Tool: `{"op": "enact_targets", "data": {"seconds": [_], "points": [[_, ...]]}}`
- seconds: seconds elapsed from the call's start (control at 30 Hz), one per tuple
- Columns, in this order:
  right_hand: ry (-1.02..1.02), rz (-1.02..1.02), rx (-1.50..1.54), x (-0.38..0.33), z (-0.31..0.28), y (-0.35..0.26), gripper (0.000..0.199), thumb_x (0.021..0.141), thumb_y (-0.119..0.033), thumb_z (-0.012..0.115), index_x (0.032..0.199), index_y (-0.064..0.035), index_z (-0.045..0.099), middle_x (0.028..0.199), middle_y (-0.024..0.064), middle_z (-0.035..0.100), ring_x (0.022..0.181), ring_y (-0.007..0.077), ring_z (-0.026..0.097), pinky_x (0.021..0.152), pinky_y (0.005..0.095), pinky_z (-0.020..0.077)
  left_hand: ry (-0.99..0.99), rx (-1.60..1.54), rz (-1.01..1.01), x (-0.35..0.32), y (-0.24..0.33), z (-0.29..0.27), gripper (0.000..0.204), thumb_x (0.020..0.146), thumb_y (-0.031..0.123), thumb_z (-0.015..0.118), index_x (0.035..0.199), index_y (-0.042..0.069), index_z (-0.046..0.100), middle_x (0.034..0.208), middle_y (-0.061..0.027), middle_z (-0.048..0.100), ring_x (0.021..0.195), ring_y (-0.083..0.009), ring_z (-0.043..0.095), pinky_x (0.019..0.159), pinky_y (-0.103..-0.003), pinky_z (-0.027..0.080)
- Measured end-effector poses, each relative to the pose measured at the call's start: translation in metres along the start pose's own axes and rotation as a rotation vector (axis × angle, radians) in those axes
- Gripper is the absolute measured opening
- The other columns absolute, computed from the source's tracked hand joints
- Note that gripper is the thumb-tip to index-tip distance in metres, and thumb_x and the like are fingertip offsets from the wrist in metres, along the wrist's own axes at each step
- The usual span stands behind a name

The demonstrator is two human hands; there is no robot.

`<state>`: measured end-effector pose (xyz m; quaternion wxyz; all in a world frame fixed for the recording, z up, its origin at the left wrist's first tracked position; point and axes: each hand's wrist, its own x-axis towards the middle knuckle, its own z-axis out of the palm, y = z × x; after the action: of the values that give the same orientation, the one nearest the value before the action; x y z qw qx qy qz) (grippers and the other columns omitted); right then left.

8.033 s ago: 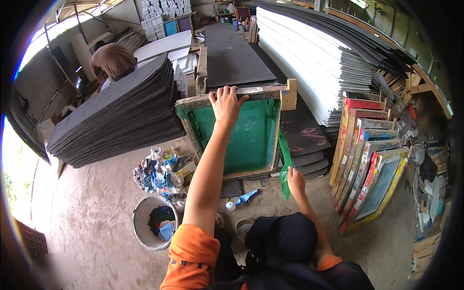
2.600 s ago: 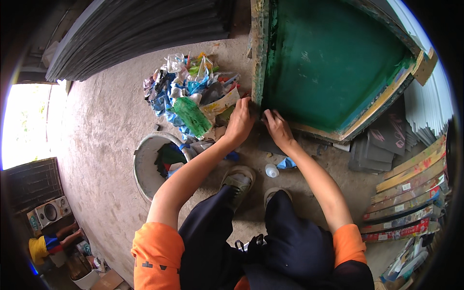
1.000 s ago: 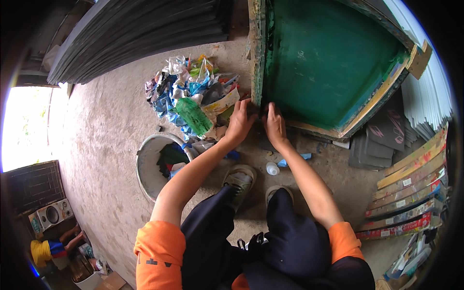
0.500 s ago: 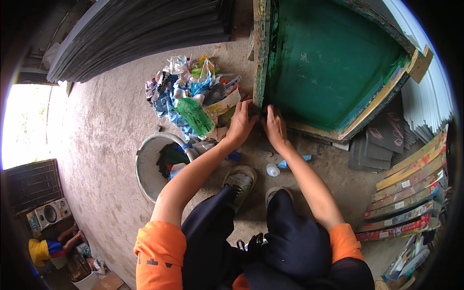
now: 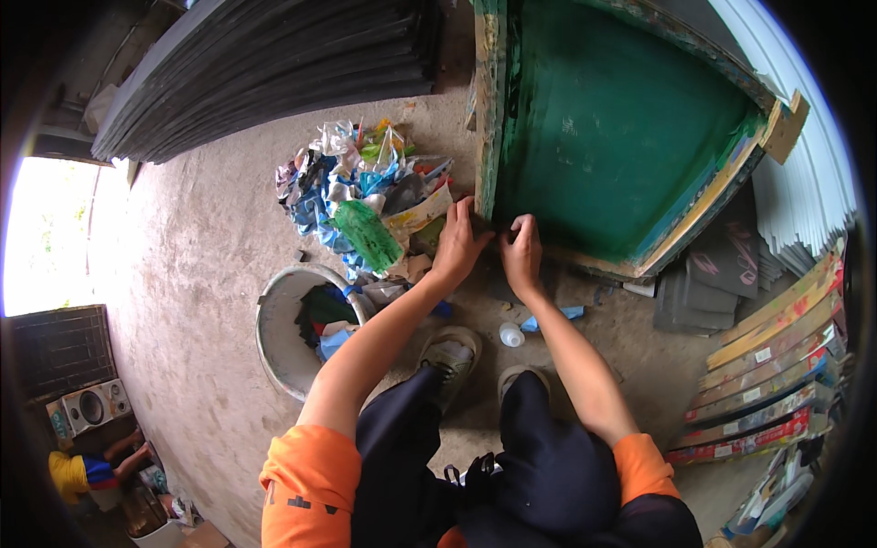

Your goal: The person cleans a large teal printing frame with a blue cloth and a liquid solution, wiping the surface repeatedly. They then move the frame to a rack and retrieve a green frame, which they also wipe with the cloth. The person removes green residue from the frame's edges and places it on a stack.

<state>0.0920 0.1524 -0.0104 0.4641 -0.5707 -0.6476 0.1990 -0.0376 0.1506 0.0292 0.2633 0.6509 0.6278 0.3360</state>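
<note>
A wooden screen-printing frame (image 5: 490, 119) with a green mesh panel stands tilted before me, its near left corner just above my hands. My left hand (image 5: 459, 247) is closed at that corner, fingers bent and the thumb pointing right. Close beside it, my right hand (image 5: 520, 258) is drawn into a pinch. Something small and dark seems to lie between the fingertips, but I cannot make it out. To the left of my left hand spreads a heap of crumpled rags and plastic (image 5: 329, 196), with a green-stained piece (image 5: 367, 234) on its near side.
A white bucket (image 5: 274, 320) with cloth scraps stands left of my left forearm. Between my feet and hands lie a small translucent bottle (image 5: 512, 335) and a blue scrap (image 5: 559, 317). Dark sheets (image 5: 274, 64) are stacked behind; wooden frames (image 5: 767, 365) line the right. Another person (image 5: 78, 475) is far left.
Both hands stay near the frame's corner, a little lower in view. My right hand's fingers have curled in more tightly, and the frame's near edge appears slightly lower.
</note>
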Motion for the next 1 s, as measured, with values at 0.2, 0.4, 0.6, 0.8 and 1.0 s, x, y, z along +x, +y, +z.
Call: {"op": "enact_targets", "data": {"seconds": [0.2,0.4,0.6,0.8,1.0], "points": [[-0.028,0.114,0.124,-0.005,-0.006,0.014,0.027,0.072,0.005,0.059,0.091,-0.0017,0.041,0.081,0.0130,0.047,0.076,0.0330,0.052,0.068,0.0396,0.0422,0.022,0.095,-0.035,0.003,0.015,0.011,0.068,0.067,0.010,0.072,0.123,0.004,0.034,0.111,-0.0208,0.043,0.101,-0.0413,0.049,0.081,-0.045,0.046],[-0.297,-0.114,-0.146,0.002,-0.030,0.012,0.034,0.070,-0.001,0.067,0.098,-0.0012,0.047,0.097,0.0180,0.051,0.090,0.0341,0.053,0.072,0.0415,0.0463,0.002,0.107,-0.051,0.005,0.011,0.010,0.066,0.066,0.010,0.072,0.121,0.003,0.035,0.108,-0.0216,0.042,0.099,-0.0426,0.049,0.080,-0.047,0.045],[-0.429,-0.133,-0.517,0.013,-0.018,0.006,0.028,0.076,-0.006,0.058,0.103,0.0014,0.053,0.100,0.0213,0.052,0.094,0.0364,0.053,0.075,0.0421,0.0515,-0.009,0.110,0.033,0.009,0.003,0.014,0.064,0.067,0.009,0.072,0.119,0.000,0.035,0.107,-0.0224,0.042,0.097,-0.0435,0.048,0.080,-0.047,0.045],[-0.478,-0.072,-0.573,0.015,-0.012,-0.006,0.018,0.083,-0.016,0.052,0.086,-0.0013,0.061,0.097,0.0194,0.055,0.091,0.0359,0.056,0.067,0.0421,0.0537,-0.172,0.056,0.185,0.016,-0.014,-0.008,0.061,0.069,0.010,0.073,0.116,-0.003,0.035,0.106,-0.0230,0.041,0.097,-0.0438,0.046,0.080,-0.045,0.044],[-0.360,-0.163,-0.351,0.019,-0.028,0.009,0.017,0.087,-0.013,0.050,0.080,-0.0028,0.060,0.085,0.0157,0.059,0.076,0.0367,0.058,0.065,0.0409,0.0514,-0.186,0.108,0.212,0.018,-0.010,-0.007,0.060,0.072,0.014,0.072,0.116,-0.003,0.035,0.105,-0.0236,0.041,0.094,-0.0442,0.047,0.079,-0.045,0.043]]}}
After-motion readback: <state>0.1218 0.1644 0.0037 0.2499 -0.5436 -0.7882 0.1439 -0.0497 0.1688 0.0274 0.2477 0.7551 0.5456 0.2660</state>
